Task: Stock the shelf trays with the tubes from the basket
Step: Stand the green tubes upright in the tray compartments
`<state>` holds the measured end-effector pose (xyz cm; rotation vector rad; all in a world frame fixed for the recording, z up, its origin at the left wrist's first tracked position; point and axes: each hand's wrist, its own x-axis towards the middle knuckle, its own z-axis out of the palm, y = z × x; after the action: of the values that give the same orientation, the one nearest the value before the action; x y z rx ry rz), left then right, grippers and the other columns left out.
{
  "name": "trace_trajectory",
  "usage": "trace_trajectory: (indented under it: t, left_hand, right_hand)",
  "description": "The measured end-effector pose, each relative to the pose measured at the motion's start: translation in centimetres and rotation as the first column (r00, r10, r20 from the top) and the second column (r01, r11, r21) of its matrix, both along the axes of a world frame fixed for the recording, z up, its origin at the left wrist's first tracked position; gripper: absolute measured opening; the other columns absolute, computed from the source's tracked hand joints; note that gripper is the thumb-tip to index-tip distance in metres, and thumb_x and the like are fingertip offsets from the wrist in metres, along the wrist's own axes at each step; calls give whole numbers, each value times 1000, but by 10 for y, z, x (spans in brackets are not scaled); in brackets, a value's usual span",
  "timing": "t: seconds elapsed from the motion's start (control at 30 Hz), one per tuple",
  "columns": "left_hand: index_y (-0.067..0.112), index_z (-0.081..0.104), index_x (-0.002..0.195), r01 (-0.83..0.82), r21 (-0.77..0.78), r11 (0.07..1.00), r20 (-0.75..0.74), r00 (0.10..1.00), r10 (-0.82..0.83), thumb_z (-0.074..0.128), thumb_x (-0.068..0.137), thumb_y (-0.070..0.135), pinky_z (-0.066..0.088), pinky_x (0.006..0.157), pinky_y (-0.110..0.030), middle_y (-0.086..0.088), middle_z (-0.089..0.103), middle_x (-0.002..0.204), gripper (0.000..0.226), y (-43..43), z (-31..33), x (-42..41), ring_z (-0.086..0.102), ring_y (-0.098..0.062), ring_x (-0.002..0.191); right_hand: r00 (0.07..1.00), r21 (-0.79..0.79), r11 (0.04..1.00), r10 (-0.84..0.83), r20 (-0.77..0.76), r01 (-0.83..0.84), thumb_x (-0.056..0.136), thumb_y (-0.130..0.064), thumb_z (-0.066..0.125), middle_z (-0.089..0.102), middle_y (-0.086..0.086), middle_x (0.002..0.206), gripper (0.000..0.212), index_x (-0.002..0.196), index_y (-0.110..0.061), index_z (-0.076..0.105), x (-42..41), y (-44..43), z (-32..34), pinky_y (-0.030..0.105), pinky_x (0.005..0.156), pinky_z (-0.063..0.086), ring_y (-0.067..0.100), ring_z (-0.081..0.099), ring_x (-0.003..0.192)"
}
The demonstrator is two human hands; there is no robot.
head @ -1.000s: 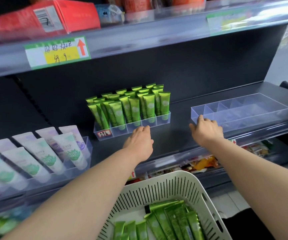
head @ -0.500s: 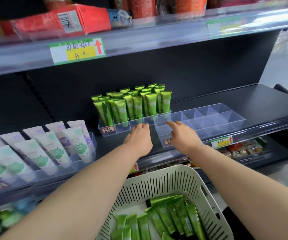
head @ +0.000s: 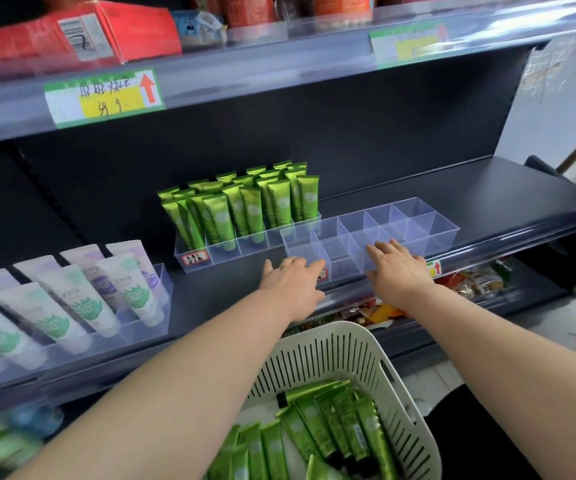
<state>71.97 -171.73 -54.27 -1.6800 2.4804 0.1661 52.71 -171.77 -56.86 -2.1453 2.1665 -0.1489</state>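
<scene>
Tubes [head: 328,424] are waiting in the basket [head: 331,332] while the left hand [head: 293,278] and right hand [head: 397,268], fingers straight and gripping nothing, are touching the empty tray [head: 447,233], probably needing even pushes.

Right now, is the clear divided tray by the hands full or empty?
Empty. Each visible compartment of the divided tray shows only clear plastic; green tubes stand in the neighbouring tray and lie in the basket.

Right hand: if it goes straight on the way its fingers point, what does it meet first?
The empty clear tray: the right hand aims straight fingers at its front wall and seems to touch it, though depth is unclear. Behind that wall are only empty compartments.
</scene>
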Motion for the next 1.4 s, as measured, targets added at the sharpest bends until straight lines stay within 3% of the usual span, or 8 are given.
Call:
trace_trajectory:
  t: [0.1,0.4,0.6,0.77,0.87,1.07,1.3,1.4]
  left_hand:
    - [31,23,150,-62,-5,998,5,998,62,44,99,42,17,114,-58,-8,40,147,57,8,1,21,35,-33,135]
    - [23,44,134,-175,-124,977,86,979,186,47,97,43,22,114,-51,-10,52,131,43,38,1,102,40,-31,129]
    - [11,57,115,-186,-168,968,121,971,208,44,99,38,33,106,-43,-9,57,117,34,52,8,134,54,-28,109]
    - [9,57,121,-203,-208,957,262,931,254,48,98,39,36,100,-40,-12,58,122,39,57,11,138,52,-30,114]
    - [10,52,123,-194,-194,962,172,958,228,50,97,28,37,99,-39,-12,57,123,32,54,9,134,51,-30,115]
    - [14,47,124,-215,-80,973,90,971,222,48,98,28,46,76,-39,-10,58,112,29,53,1,134,57,-30,102]
    - [12,47,124,-290,-67,955,149,943,297,52,95,23,46,80,-37,-11,58,120,31,55,4,148,57,-30,109]
    - [12,46,127,-295,-109,949,92,948,306,52,96,23,45,80,-37,-11,56,120,34,57,5,148,56,-30,108]
  right_hand:
    - [999,-12,999,49,-19,-49,98,-30,41,29,0,154,53,148,-24,26,17,4,6,50,108,28,26,20,143]
    - [968,1,970,241,-73,-242,94,-17,44,48,-2,139,51,143,-26,36,87,18,13,44,95,35,24,39,126]
    - [940,7,944,328,-93,-328,93,-16,44,44,-1,143,54,145,-27,35,117,25,12,42,106,32,27,38,125]
    - [911,0,914,404,-80,-405,94,-15,44,41,-1,146,56,147,-25,31,135,30,11,42,110,29,27,37,127]
    - [921,-10,924,381,-77,-383,94,-15,45,35,0,151,58,149,-24,27,132,28,8,44,116,20,26,30,135]
    - [945,19,948,317,-81,-317,92,-12,48,29,-2,153,67,151,-29,18,119,27,1,50,116,15,24,23,140]
    - [924,-10,926,377,-67,-378,91,-11,48,29,-2,154,68,151,-25,18,144,31,-1,46,114,21,23,25,140]
    - [927,-37,927,373,-33,-374,93,-12,46,26,0,155,66,151,-23,18,146,34,-2,46,114,20,23,23,141]
